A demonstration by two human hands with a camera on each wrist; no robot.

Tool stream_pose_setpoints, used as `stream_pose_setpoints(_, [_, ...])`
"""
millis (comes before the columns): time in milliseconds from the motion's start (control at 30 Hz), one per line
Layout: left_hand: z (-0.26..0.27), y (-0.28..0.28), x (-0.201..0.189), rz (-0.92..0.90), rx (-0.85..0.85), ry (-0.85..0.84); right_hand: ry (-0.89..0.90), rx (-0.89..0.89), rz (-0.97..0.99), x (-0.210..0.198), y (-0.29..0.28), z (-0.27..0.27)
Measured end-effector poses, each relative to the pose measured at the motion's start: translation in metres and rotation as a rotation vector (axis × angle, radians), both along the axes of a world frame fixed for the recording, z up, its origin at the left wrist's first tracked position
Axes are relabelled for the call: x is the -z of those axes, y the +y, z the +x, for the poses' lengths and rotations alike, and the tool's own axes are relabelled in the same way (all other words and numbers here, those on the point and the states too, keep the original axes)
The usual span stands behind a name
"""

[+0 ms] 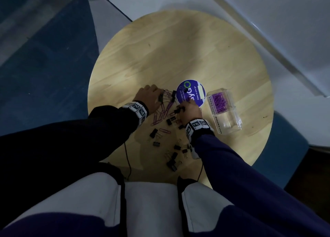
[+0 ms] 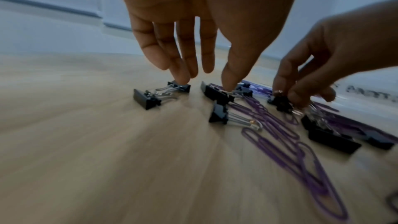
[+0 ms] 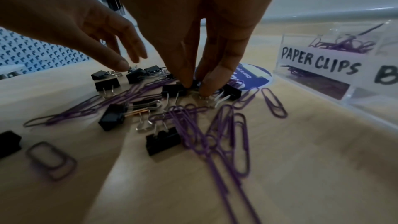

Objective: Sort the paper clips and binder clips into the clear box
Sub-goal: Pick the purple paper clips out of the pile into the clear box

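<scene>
The round wooden table (image 1: 178, 49) has its far half bare, while the near half, toward the person's lap, is strewn with black binder clips (image 1: 172, 162) and purple paper clips (image 1: 165, 131); the clear box (image 1: 224, 110) sits near the table's right edge, just right of a round blue sticker (image 1: 191, 94), its far compartment holding purple paper clips and its near compartment looking empty; the left hand (image 1: 149, 97) reaches down at the left end of the scatter with fingers (image 2: 183, 76) straight and spread, a fingertip touching one binder clip (image 2: 180, 87) and the thumb touching another (image 2: 217, 94), gripping neither; the right hand (image 1: 190, 110) is at the sticker's near edge, its thumb and fingers (image 3: 212, 88) pinched together on a small black binder clip (image 2: 280, 102) that rests on the table; the head view alone shows the table's rim and the box's two compartments from above; the right wrist view alone makes the box's handwritten label (image 3: 318, 60) readable as "PAPER CLIPS", with a second label cut off after "B"; the left wrist view is blurred, yet shows bare wood left of the clips.
</scene>
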State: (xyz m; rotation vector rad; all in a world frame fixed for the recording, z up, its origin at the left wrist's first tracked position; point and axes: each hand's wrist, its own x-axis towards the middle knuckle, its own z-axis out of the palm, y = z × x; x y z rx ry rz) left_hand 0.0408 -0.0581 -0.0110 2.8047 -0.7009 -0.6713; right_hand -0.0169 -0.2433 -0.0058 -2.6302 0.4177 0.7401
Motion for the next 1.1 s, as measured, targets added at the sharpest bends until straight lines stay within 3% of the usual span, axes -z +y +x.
stream_pose_setpoints(100, [0.003,-0.009,-0.001,0.071,0.096,-0.008,-0.071,0.119,0.036,0.002,-0.004,0.004])
stream_pose_setpoints(200, [0.007,-0.008,0.002,0.112,0.103,-0.045,-0.124,0.25,0.061,0.001,-0.007,0.016])
stream_pose_setpoints(433, [0.015,0.016,0.007,0.156,0.067,-0.137,-0.25,0.362,0.148,-0.009,-0.016,0.031])
stream_pose_setpoints(533, [0.01,0.011,0.0,0.089,0.076,-0.189,-0.277,0.389,0.124,-0.01,-0.021,0.017])
stream_pose_setpoints(800, [-0.005,-0.052,0.002,0.093,0.453,-0.098,-0.239,0.294,-0.038,0.0,-0.016,-0.04])
stream_pose_setpoints(1100, [0.025,-0.065,0.006,0.203,0.376,-0.008,-0.154,0.311,-0.115,-0.001,-0.023,-0.059])
